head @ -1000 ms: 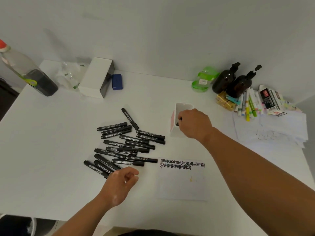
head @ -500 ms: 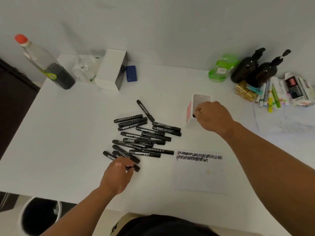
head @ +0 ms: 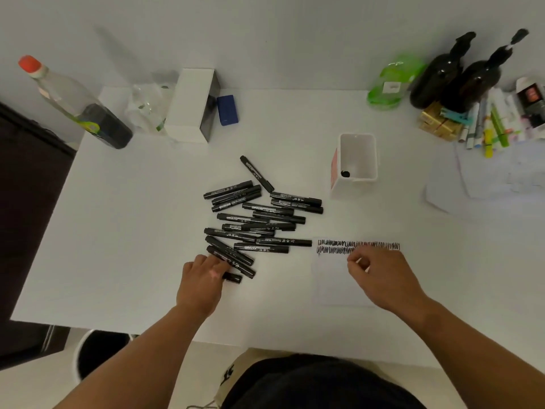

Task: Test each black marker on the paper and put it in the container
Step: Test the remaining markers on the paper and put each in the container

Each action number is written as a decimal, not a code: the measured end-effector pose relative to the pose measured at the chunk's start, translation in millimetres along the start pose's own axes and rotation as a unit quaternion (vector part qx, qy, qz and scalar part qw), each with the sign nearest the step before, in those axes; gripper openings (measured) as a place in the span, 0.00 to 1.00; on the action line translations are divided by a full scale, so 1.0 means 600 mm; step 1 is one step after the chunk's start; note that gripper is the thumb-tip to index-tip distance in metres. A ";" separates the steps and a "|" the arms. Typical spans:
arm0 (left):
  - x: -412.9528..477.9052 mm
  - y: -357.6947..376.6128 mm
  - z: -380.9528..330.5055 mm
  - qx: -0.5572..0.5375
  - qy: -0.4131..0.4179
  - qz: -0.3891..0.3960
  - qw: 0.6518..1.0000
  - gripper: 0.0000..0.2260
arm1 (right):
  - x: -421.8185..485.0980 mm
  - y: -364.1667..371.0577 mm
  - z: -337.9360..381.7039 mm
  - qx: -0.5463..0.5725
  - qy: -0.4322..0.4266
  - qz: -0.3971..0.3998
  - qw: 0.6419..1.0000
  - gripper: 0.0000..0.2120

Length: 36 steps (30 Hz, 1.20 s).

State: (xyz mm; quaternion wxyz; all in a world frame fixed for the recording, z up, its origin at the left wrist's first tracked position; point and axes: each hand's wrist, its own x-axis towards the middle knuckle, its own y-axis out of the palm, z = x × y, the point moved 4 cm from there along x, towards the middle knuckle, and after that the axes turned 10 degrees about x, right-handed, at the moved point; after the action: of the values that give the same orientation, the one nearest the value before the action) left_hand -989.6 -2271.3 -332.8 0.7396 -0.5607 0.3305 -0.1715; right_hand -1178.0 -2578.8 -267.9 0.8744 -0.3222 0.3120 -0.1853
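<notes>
Looking barely started: one marker (head: pixel 345 173) in the container (head: pixel 357 158), big pile (head: pixel 259 219) mid-table untested, left hand (head: pixel 203 278) pinching the next marker (head: pixel 233 278), right hand (head: pixel 380 276) loosely curled, empty over the scribbled paper (head: pixel 339 290).

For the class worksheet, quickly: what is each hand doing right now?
Left hand: fingers closing on a black marker at the near edge of the pile.
Right hand: loosely curled over the paper, holding nothing visible.

Bare table (head: pixel 141 231) left of marker pile (head: pixel 259 225); container (head: pixel 356 157) mouth unobstructed.
</notes>
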 end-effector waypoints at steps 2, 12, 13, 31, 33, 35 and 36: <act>-0.004 -0.003 -0.012 -0.009 0.004 -0.008 1.000 0.12 | -0.010 0.014 -0.014 -0.002 0.009 0.017 1.000 0.03; -0.002 -0.126 -0.188 -0.490 -0.058 0.101 0.864 0.04 | -0.041 0.055 -0.023 0.104 -0.039 0.169 0.979 0.16; -0.002 -0.138 -0.207 -0.558 -0.067 0.130 0.817 0.04 | -0.044 0.055 -0.020 0.115 -0.044 0.178 0.976 0.18; -0.029 -0.191 -0.352 -0.341 0.251 0.087 0.902 0.11 | -0.069 -0.011 -0.066 0.508 0.016 0.084 0.857 0.08; -0.031 -0.188 -0.369 -0.356 0.243 0.106 0.896 0.12 | -0.069 -0.001 -0.069 0.510 0.022 0.093 0.855 0.11; -0.030 -0.181 -0.382 -0.350 0.232 0.114 0.901 0.14 | -0.068 0.008 -0.075 0.509 0.027 0.093 0.855 0.11; -0.028 -0.178 -0.386 -0.345 0.226 0.112 0.904 0.15 | -0.066 0.010 -0.079 0.512 0.032 0.089 0.854 0.11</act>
State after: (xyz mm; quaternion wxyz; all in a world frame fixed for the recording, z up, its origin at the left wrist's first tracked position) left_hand -1147.2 -2460.0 -262.4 0.4195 -0.6863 0.5880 -0.0853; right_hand -1238.1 -2575.1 -283.3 0.9181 0.2067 0.2277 -0.2500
